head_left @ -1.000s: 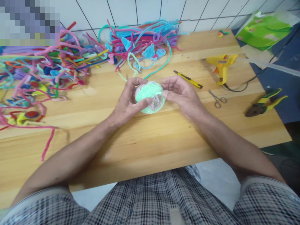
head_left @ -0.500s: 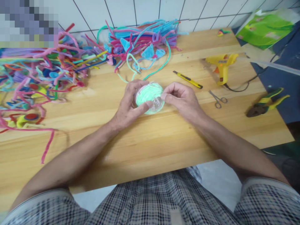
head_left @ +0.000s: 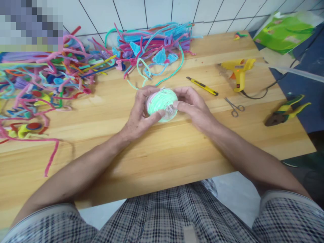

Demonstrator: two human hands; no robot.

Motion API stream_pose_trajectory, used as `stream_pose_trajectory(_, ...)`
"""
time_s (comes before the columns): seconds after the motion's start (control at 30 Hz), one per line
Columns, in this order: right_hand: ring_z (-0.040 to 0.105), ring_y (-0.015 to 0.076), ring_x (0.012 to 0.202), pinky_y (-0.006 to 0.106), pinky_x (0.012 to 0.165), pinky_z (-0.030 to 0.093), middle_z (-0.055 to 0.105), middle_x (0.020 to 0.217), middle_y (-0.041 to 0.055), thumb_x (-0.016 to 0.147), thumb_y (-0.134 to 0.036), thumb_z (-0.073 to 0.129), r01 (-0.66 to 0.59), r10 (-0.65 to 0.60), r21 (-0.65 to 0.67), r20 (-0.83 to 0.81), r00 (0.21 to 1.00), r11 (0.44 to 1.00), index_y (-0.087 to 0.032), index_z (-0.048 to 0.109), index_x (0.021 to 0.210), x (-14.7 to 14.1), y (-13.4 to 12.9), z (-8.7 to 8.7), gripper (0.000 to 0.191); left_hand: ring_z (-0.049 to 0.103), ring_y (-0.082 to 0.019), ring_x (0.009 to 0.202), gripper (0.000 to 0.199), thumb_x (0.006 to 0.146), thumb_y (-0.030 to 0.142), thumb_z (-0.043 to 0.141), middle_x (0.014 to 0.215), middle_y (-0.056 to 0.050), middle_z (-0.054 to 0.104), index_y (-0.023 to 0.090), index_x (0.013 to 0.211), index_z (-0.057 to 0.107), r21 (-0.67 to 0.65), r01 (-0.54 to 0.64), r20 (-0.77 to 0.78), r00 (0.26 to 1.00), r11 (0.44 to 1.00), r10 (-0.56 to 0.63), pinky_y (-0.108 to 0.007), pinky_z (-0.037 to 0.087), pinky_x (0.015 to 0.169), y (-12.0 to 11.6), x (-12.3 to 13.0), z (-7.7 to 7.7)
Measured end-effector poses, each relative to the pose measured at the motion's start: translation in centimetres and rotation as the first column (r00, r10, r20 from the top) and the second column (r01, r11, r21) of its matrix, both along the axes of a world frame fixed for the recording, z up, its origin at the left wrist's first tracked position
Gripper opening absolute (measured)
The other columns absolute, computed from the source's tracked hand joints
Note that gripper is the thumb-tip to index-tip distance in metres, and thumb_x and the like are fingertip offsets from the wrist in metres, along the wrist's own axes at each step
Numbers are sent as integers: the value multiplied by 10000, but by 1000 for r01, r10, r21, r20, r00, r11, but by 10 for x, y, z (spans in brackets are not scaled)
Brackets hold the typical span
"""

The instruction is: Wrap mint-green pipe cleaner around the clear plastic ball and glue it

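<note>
1. Left hand (head_left: 139, 111) grasps the ball (head_left: 162, 104), thumb across its front
2. Right hand (head_left: 196, 104): thumb at ball's right edge, fingertips hidden, cannot tell if gripping
3. The ball sits between both, over the table (head_left: 157, 158); contact unclear
4. Probably light; fuzzy wrap (head_left: 160, 98) likely grippy, clear patch (head_left: 170, 111) slicker, perhaps brittle; best held by wrapped sides

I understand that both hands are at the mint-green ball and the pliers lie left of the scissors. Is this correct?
Not quite: the pliers lie right of the scissors, as the head view shows. The left hand and right hand are indeed at the mint-green ball.
</note>
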State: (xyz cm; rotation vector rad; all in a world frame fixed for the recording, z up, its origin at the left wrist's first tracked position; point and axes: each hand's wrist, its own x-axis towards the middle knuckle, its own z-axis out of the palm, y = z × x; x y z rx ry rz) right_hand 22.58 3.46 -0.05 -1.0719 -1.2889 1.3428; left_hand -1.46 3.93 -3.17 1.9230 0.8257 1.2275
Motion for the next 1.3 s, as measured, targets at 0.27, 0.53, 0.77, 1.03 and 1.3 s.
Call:
stream_pose_trajectory(0.27, 756, 307, 1328, 520, 1179, 639, 813, 1371, 25, 864, -462, 888, -82, 82, 44, -4, 997, 996, -330, 734, 1276, 1, 2, -2, 459, 477, -401, 1663, 768, 1044, 637, 753, 1745, -92, 488, 412, 1699, 422, 43, 72, -83, 994, 996, -68, -644, 433, 1402, 4, -1, 2)
stream_pose_trajectory(0.53, 751, 310, 1324, 497, 1134, 643, 795, 1427, 57, 838, -632, 951, -71, 53, 130, 134, 990, 989, -309, 723, 1335, 11, -7, 4, 635, 523, -371, 1602, 688, 1062, 584, 754, 1665, -103, 545, 393, 1659, 470, -6, 157, -15, 988, 988, -157, -639, 458, 1375, 2, 7, 5)
stream_pose_trajectory(0.77, 732, 318, 1343, 499, 1161, 606, 785, 1431, 61, 849, -686, 926, -63, 47, 105, 144, 988, 993, -315, 712, 1377, 9, -12, 1, 680, 582, -336, 1528, 625, 1026, 525, 829, 1580, -123, 586, 336, 1550, 544, -69, 110, 151, 984, 991, -99, -586, 519, 1308, -6, 16, 3)
stream_pose_trajectory(1.03, 714, 283, 1393, 464, 1198, 570, 776, 1495, 34, 885, -602, 911, -54, 52, 69, 28, 998, 996, -339, 741, 1390, 8, -11, -8, 595, 587, -352, 1518, 667, 1043, 615, 779, 1581, -113, 606, 360, 1605, 526, -6, 29, 43, 999, 1000, -29, -644, 519, 1315, -5, 13, 3)
stream_pose_trajectory(1.3, 733, 261, 1180, 458, 1091, 588, 800, 1276, 32, 872, -663, 898, 121, -191, 280, 239, 952, 952, -331, 747, 1220, 5, -19, 5, 504, 590, -351, 1515, 641, 1053, 614, 752, 1557, -125, 615, 341, 1588, 530, 71, -36, 19, 999, 997, 35, -602, 522, 1312, -4, 15, -2)
